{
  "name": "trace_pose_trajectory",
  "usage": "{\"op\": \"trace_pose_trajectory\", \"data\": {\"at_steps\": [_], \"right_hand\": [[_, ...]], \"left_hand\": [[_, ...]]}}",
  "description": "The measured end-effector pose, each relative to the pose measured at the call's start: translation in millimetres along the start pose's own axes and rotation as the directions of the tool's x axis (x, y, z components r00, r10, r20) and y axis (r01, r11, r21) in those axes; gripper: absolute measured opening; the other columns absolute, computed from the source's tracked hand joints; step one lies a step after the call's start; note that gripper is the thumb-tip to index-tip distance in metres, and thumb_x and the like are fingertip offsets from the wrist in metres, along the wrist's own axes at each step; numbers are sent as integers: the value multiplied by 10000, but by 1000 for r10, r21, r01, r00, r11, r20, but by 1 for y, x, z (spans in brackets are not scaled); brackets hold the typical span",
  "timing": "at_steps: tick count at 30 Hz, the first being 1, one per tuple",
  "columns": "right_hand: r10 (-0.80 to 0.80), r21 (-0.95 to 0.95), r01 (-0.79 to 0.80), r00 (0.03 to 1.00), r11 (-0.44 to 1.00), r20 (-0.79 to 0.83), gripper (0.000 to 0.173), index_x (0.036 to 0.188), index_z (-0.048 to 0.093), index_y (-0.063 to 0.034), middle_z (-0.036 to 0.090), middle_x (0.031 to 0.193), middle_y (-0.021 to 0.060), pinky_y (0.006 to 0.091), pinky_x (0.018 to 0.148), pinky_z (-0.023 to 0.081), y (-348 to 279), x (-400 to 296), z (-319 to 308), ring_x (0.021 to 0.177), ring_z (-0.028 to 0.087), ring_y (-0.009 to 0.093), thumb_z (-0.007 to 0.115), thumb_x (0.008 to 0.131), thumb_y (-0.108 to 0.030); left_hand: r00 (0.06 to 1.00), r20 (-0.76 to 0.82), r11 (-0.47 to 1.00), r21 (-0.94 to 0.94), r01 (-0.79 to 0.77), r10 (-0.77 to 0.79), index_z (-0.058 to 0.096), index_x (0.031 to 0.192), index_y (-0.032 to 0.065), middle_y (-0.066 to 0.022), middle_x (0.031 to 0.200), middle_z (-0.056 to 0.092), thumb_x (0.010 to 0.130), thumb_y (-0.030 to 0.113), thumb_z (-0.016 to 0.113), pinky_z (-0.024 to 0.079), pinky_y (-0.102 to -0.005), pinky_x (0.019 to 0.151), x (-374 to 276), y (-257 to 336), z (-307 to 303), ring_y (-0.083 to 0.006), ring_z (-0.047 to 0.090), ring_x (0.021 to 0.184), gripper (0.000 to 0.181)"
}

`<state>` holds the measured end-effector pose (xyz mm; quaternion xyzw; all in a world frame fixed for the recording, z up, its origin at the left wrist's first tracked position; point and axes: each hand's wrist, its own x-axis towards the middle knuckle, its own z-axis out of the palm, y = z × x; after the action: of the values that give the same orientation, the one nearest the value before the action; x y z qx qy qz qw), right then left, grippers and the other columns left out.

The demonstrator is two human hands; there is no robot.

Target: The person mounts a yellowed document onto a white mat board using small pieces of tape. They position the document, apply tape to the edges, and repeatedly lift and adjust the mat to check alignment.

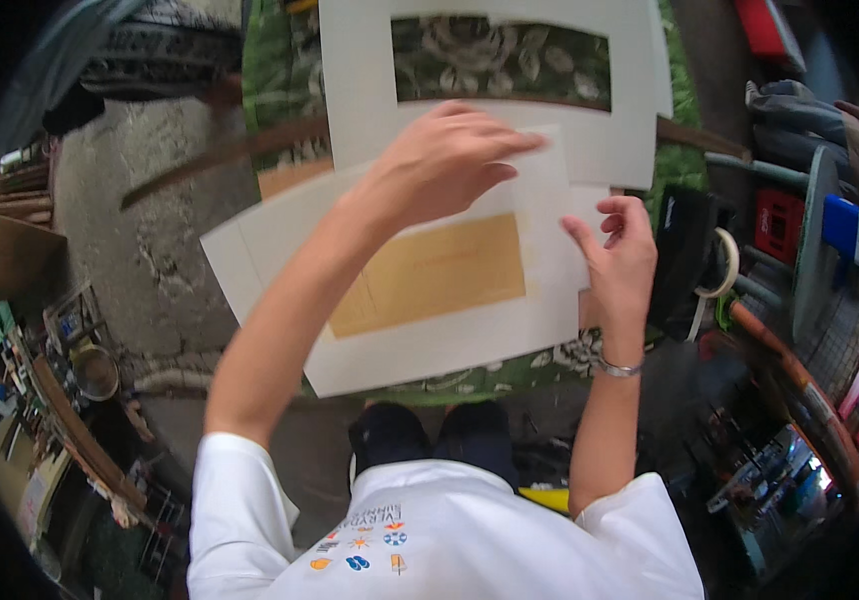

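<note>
White sheets of card lie on a green floral cloth. One white sheet (429, 330) with a tan rectangular piece (437, 274) at its middle lies nearest me, slightly turned. Beyond it is a white card frame (358, 82) with a rectangular opening that shows the dark floral cloth. My left hand (452, 161) is over the near sheet's far part, blurred, its fingers pointing right; whether it touches or holds anything is unclear. My right hand (621, 244) is at the sheets' right edge, thumb and fingers apart, with nothing seen between them.
A long wooden strip (204, 169) crosses under the card and sticks out left. To the right are a black case (681, 255), a roll of tape (728, 262), a round table (812, 240) and a red crate (778, 225). Cluttered shelves stand at the lower left.
</note>
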<state>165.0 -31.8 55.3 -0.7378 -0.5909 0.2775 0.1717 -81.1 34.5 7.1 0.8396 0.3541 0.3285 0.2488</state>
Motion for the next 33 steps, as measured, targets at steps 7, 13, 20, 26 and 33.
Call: {"op": "trace_pose_trajectory", "data": {"at_steps": [7, 13, 20, 26, 33], "right_hand": [[-90, -223, 8, 928, 975, -361, 441, 1202, 659, -21, 646, 1194, 154, 452, 986, 458, 32, 139, -14, 1131, 589, 329, 684, 962, -390], [82, -190, -130, 966, 973, -244, 442, 1196, 670, -25, 672, 1194, 172, 473, 1013, 466, 45, 168, -5, 1161, 618, 351, 647, 972, -405], [13, 455, 169, 929, 874, -369, 191, 1132, 666, -11, 697, 912, 48, 274, 713, 514, 41, 172, -24, 789, 639, 127, 637, 1026, -168], [-200, 359, 534, 728, 765, -656, 247, 1119, 666, -37, 678, 962, 5, 215, 706, 469, 10, 164, -84, 834, 601, 70, 711, 1006, -252], [-141, 262, 366, 780, 893, -610, 280, 1175, 656, 11, 664, 1029, 42, 239, 824, 478, -53, 33, -98, 916, 592, 97, 664, 1032, -230]], "left_hand": [[487, -504, 659, -246, 711, -713, 662, 1229, -11, -102, 1068, 713, 977, 220, 712, 535, -303, 839, -37, -29, -79, -152, 659, 951, 345], [396, -249, 456, -272, 847, -884, 641, 1306, -35, -87, 1064, 715, 938, 186, 757, 536, -288, 847, -32, -38, -81, -127, 648, 953, 444], [477, -279, 539, -600, 591, -833, 698, 1183, 37, -29, 1040, 711, 929, 168, 792, 506, -248, 865, -49, -57, -82, -96, 645, 924, 301], [551, -476, 679, -691, 248, -685, 693, 1149, 64, 10, 982, 693, 948, 127, 769, 492, -234, 798, -12, -20, -113, -57, 616, 881, 224], [322, -597, 676, -600, 428, -735, 624, 1232, 18, -32, 1028, 679, 964, 21, 707, 478, -234, 809, -102, 91, -138, -82, 604, 913, 281]]}}
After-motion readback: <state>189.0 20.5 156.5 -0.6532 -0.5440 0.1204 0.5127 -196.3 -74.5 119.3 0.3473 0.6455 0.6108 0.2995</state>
